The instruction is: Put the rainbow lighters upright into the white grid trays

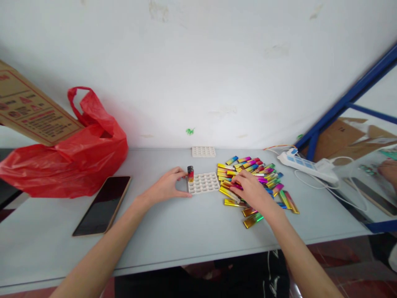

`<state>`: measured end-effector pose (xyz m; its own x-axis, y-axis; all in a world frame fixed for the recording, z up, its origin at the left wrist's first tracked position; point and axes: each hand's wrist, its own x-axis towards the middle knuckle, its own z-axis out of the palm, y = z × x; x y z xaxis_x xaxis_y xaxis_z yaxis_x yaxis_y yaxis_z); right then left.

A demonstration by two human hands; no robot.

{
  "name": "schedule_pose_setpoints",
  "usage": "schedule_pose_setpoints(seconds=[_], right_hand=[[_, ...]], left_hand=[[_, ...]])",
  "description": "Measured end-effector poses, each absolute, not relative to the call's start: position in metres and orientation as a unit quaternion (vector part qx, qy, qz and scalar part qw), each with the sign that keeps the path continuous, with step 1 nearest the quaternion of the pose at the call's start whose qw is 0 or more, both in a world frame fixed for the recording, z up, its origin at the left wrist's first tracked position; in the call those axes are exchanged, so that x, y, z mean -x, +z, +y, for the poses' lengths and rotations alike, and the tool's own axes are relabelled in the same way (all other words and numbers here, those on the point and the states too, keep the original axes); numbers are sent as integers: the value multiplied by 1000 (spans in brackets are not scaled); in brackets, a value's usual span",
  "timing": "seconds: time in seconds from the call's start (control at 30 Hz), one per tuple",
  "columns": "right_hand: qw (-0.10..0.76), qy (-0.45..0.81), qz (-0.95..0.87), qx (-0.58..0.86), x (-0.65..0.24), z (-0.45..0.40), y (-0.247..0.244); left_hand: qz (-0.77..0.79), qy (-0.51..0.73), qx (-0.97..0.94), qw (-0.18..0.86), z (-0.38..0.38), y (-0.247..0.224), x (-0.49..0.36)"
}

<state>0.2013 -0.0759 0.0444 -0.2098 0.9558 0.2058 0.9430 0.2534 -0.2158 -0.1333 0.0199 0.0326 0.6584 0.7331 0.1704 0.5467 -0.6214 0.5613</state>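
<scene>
Hands apart, left (169, 184) spread open at white tray (203, 183), right (248, 186) curled over shiny lighters (233, 195).

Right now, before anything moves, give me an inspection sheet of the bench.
Surface: grey tabletop against a marked white wall.
Job's things: pocketed white tray, dark-topped pieces upright at its far left corner; shiny multicoloured pile to its right; second tray behind.
Clutter: phone, red bag and printed carton, left.
Hands: left hand at the tray's left end, thumb and fingers apart; right hand in the pile, grip unclear.
Cables: white leads loop loosely by the power strip, right.
Surroundings: blue frame; another person's hand, far right.
</scene>
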Motion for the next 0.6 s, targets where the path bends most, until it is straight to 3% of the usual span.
schedule_pose_setpoints(seconds=[0.1,0.4,0.6], right_hand=[[184,35,-763,619,-198,-78,49],[450,207,-624,604,-167,-69,69],[568,379,-507,527,-121,-34,67]], left_hand=[[360,198,-881,235,20,31,134],[361,189,-883,232,20,32,133],[357,195,-883,232,19,32,132]])
